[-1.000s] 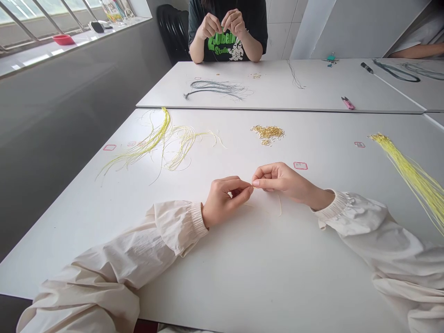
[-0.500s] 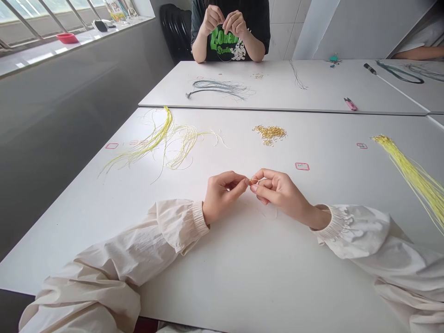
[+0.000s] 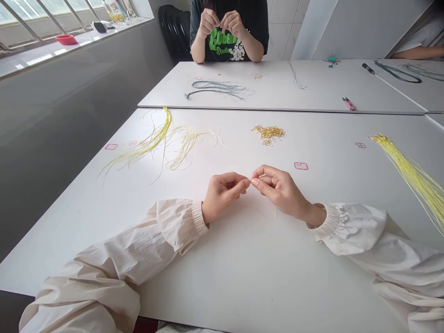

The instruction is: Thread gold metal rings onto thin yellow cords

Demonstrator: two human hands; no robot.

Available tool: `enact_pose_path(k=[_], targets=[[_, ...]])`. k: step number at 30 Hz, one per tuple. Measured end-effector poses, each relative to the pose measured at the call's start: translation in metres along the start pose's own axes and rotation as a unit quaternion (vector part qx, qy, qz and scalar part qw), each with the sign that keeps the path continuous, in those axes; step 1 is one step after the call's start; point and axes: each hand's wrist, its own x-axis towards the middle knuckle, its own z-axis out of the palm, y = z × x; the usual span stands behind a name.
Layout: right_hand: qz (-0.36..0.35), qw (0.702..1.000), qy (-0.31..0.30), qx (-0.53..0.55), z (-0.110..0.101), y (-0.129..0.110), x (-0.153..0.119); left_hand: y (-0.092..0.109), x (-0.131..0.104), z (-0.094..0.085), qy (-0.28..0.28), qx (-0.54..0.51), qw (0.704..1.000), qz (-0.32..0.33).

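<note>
My left hand [image 3: 227,193] and my right hand [image 3: 280,192] meet fingertip to fingertip above the white table [image 3: 249,268]. Each is closed in a pinch. A thin pale cord [image 3: 275,212] hangs in a loop below my right hand, and its upper part runs into the fingers. Whatever small piece sits between the left fingertips is hidden. Beyond the hands lies a pile of small gold hooks [image 3: 268,133]. Loose yellow cords [image 3: 161,134] spread out at the left, and a yellow bundle [image 3: 412,171] lies at the right.
Red-outlined labels [image 3: 301,166] mark the table. Across from me, a person's hands [image 3: 222,22] work over a second table [image 3: 270,97] with grey cords [image 3: 218,88] and pink snips [image 3: 348,103]. A red dish [image 3: 66,40] stands on the windowsill at the left.
My right thumb and fingers have closed into a tighter pinch beside the left fingertips. The short stretch of cord between my right fingers no longer shows.
</note>
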Motion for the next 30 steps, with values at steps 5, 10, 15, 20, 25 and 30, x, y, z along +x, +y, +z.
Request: enact_pose_path(k=[5,10,15,20,25,30], targets=[[-0.017,0.999,-0.005,-0.035,-0.004,0.0,-0.001,0.001,0.001,-0.002,-0.034,-0.057,0.997,-0.045],[-0.018,0.999,-0.016,-0.04,-0.006,0.001,0.0,0.0,0.0,-0.003,-0.04,-0.069,0.995,-0.057],[-0.02,0.999,-0.014,-0.045,-0.006,0.002,0.0,-0.001,0.0,-0.001,-0.03,-0.033,0.998,-0.034],[-0.007,0.998,0.032,-0.045,-0.001,0.005,-0.001,-0.001,0.001,0.0,0.022,-0.015,1.0,-0.01],[-0.048,0.992,0.067,-0.093,0.006,0.007,-0.007,0.001,0.003,0.001,0.055,0.001,0.998,-0.011],[-0.153,0.964,0.073,-0.204,0.008,0.012,-0.009,0.002,0.005,0.002,0.063,0.017,0.998,-0.008]])
